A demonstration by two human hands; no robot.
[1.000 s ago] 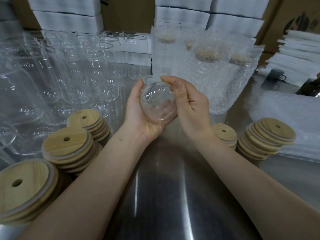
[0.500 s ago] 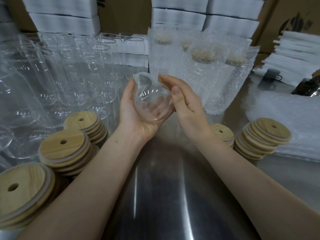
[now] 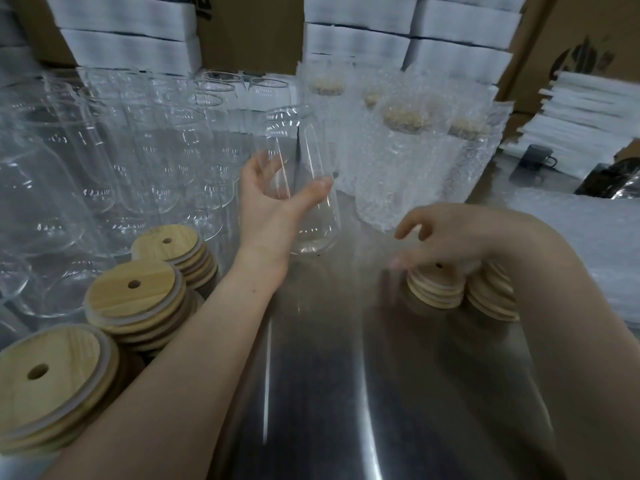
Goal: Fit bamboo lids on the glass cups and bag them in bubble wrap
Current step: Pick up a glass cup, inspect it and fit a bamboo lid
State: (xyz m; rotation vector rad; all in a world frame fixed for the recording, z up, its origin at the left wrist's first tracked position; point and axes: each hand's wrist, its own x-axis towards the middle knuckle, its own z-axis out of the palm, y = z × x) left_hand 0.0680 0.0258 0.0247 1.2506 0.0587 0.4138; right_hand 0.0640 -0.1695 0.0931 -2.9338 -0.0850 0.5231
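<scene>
The steel table (image 3: 311, 393) fills most of our view, with white foam stacks (image 3: 131, 46) and cardboard boxes (image 3: 249, 26) lined up along the back. A whole crowd of empty glass cups (image 3: 104, 161) takes up the left side, all upright and without lids. Right of centre stand the wrapped cups (image 3: 408, 168), each with a bamboo lid showing through the bubble wrap. A heap of bubble wrap bags (image 3: 571, 230) lies flat at the far right.

Three left lid stacks (image 3: 135, 299) sit near our left forearm, and two right lid stacks (image 3: 436, 289) sit under our right wrist.

The glass cup (image 3: 311, 216) we're working on is upright in the middle, lidless, base down at the table. We can't tell if it's actually touching. Our left grip (image 3: 273, 209) wraps around it, thumb in front, fingers behind the glass.

Our right grip (image 3: 446, 237) is over the right lid stacks with fingers loosely curved. It's blurry, so we can't tell if it has a lid.

A small dark mug (image 3: 535, 161) sits at the back right.
</scene>
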